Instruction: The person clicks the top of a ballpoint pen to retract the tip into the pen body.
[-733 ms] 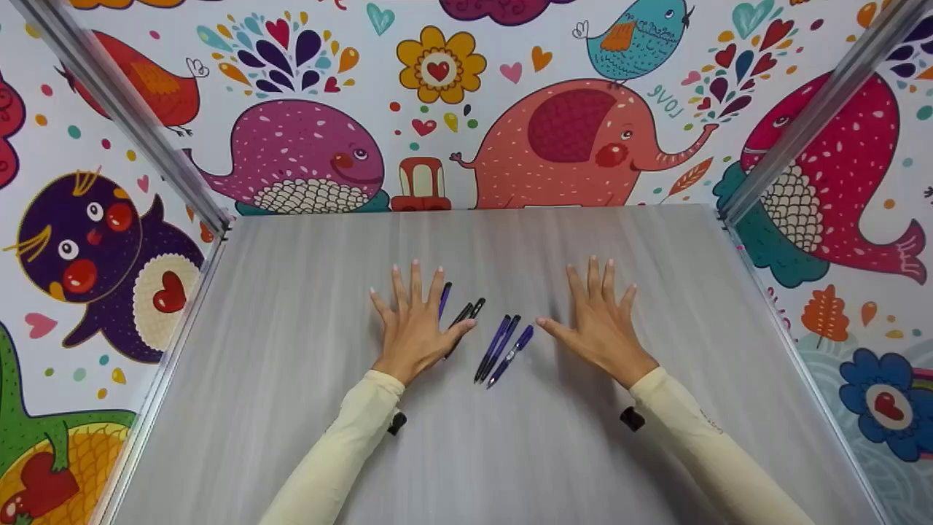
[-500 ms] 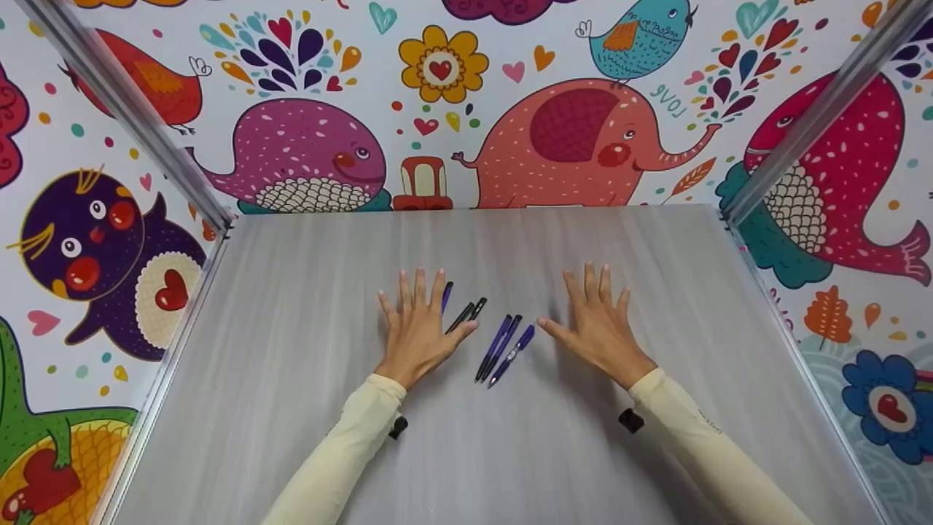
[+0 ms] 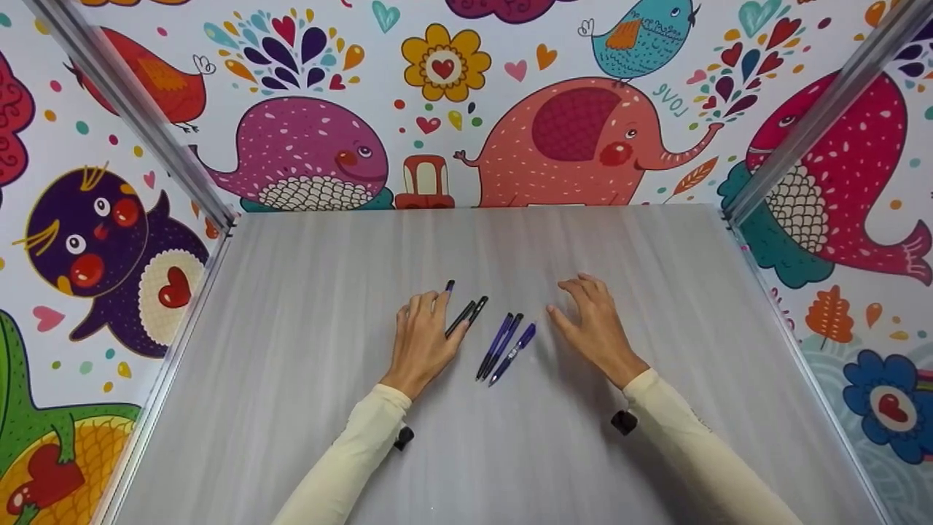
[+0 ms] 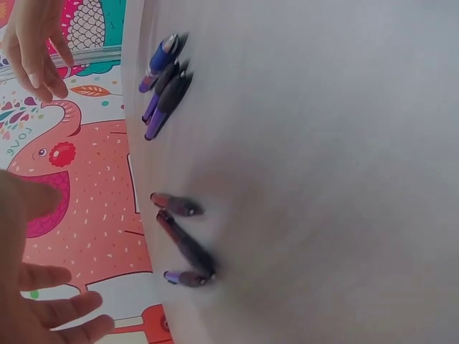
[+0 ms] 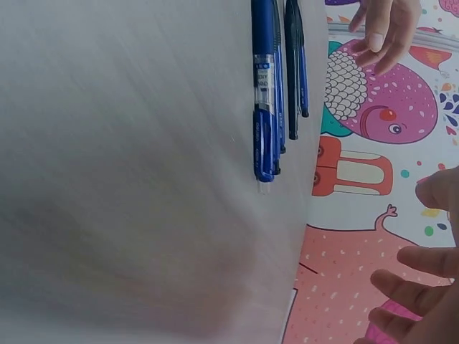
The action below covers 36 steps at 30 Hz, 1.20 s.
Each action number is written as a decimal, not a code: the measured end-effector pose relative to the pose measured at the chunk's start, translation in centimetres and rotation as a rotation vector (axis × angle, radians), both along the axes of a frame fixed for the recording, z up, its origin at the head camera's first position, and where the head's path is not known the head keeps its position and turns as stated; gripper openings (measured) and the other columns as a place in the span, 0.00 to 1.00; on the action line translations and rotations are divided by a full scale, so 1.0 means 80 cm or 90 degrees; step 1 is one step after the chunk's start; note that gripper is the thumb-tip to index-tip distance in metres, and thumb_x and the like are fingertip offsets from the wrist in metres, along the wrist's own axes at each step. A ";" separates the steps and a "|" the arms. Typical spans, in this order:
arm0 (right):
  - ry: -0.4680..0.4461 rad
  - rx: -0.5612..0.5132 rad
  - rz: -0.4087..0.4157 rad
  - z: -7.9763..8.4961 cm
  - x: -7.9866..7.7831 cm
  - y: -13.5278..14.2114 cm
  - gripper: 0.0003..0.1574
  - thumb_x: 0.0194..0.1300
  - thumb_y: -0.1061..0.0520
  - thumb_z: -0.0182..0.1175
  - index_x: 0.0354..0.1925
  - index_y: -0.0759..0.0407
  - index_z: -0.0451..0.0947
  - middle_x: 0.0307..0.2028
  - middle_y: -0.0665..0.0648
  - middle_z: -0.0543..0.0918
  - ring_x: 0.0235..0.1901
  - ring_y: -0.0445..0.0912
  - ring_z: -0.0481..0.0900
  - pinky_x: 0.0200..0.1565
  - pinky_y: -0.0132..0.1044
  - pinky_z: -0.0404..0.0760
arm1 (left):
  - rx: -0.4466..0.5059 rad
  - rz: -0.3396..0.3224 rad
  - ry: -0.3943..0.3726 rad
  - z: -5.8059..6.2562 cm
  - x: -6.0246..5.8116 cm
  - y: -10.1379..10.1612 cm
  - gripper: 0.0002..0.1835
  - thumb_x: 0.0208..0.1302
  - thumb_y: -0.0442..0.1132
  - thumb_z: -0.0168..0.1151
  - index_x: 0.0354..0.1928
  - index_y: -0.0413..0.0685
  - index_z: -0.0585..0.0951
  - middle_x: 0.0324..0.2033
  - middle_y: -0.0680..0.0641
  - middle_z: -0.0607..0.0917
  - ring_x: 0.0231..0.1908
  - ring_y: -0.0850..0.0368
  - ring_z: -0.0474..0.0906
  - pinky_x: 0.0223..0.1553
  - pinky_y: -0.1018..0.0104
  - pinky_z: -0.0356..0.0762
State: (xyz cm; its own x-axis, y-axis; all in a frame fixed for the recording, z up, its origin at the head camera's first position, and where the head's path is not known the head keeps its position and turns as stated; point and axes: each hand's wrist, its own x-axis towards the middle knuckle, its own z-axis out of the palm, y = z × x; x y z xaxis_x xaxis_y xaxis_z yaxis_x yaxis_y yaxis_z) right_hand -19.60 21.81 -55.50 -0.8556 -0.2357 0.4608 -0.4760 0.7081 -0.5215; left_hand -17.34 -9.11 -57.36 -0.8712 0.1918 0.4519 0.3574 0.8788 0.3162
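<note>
My left hand (image 3: 423,343) is over the left group of pens, fingers bent and holding nothing; in the left wrist view its fingers (image 4: 68,308) are spread above the table. A purple pen (image 3: 450,285) is mostly hidden by this hand, and two black pens (image 3: 459,319) lie beside its thumb. To the right lie two slim purple pens (image 3: 497,344) side by side, with a thicker blue-purple pen (image 3: 514,354) next to them, its clear label band visible in the right wrist view. My right hand (image 3: 596,332) is off to the right of these, fingers loosely bent, touching no pen.
The pens lie on a grey wood-grain table (image 3: 328,292). A wall printed with cartoon animals (image 3: 313,146) rises at its back and sides. Metal posts (image 3: 146,131) stand at the back corners. A small black device (image 3: 623,422) sits under each wrist.
Both hands had straight, spread fingers; now the fingers are bent. The left hand has drawn slightly right and nearer, and the right fingertips have pulled back. The pens stay in place.
</note>
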 end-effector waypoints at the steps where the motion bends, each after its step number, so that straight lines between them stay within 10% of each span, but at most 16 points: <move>1: -0.002 -0.006 -0.001 -0.002 0.000 -0.001 0.28 0.72 0.57 0.75 0.62 0.71 0.82 0.60 0.70 0.85 0.69 0.70 0.74 0.71 0.68 0.70 | 0.008 0.000 0.006 -0.002 0.002 0.001 0.31 0.72 0.49 0.76 0.67 0.35 0.82 0.58 0.35 0.85 0.60 0.37 0.80 0.64 0.35 0.77; 11: -0.096 -0.074 -0.010 -0.017 0.000 -0.020 0.26 0.73 0.57 0.73 0.63 0.71 0.83 0.63 0.71 0.83 0.70 0.67 0.72 0.72 0.66 0.70 | 0.049 -0.008 0.043 -0.021 0.017 0.010 0.23 0.69 0.44 0.78 0.59 0.38 0.85 0.54 0.39 0.87 0.58 0.39 0.81 0.63 0.37 0.78; 36: -0.123 -0.115 0.011 -0.059 -0.004 -0.042 0.25 0.74 0.58 0.73 0.61 0.71 0.84 0.62 0.70 0.84 0.67 0.67 0.74 0.71 0.65 0.72 | 0.130 -0.027 0.042 -0.050 0.052 0.038 0.19 0.65 0.41 0.81 0.54 0.40 0.87 0.51 0.43 0.89 0.56 0.44 0.83 0.60 0.41 0.81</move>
State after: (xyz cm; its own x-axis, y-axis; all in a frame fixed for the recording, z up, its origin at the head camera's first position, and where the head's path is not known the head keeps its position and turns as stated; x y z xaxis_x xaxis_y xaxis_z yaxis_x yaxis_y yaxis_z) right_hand -19.92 18.48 -60.26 -0.9281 -0.1804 0.3258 -0.3673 0.5878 -0.7208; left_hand -13.21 -6.09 -61.38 -0.8311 0.1263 0.5416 0.4192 0.7823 0.4608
